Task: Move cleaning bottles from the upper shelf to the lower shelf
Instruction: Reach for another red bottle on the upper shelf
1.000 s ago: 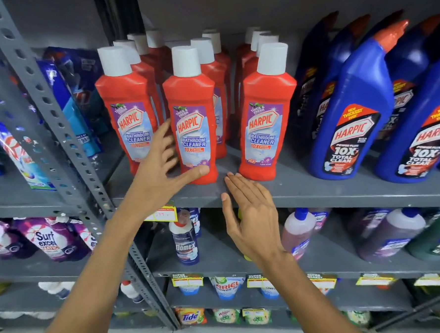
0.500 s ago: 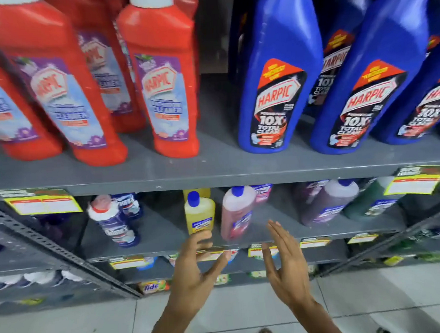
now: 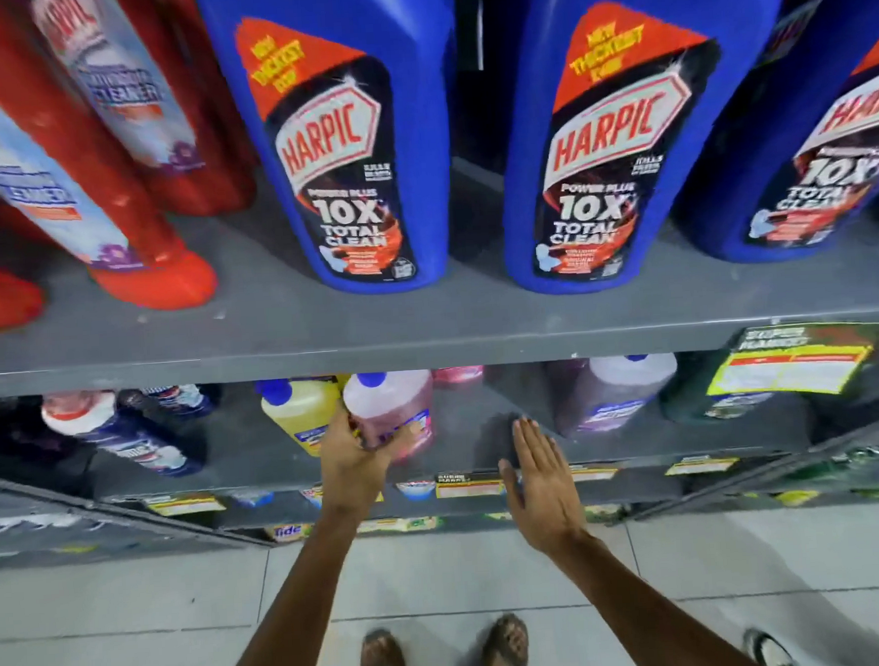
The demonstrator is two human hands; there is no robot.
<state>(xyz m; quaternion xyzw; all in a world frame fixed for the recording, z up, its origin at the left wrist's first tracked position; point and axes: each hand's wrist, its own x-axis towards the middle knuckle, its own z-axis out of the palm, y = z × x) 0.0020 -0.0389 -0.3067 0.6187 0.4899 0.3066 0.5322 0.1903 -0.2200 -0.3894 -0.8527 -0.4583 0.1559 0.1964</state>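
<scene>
Moved since earlier frame: left hand [image 3: 358, 458], now curled around pink translucent plastic bottle [image 3: 393, 413] standing upright on lower grey shelf [image 3: 484, 422]. Right hand [image 3: 538, 473]: spread flat, empty, at bottle's 3 o'clock. Blue Harpic bottles [image 3: 359, 147]: upper shelf [image 3: 428, 351], 12 o'clock.

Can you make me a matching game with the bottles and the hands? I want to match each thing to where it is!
Things:
1. blue Harpic bottle
2. pink bottle
3. right hand
4. yellow bottle

Places:
A. open, beside the pink bottle
B. lower shelf, left of the pink bottle
C. upper shelf
D. in the left hand

Pairs: 1-C, 2-D, 3-A, 4-B
</scene>
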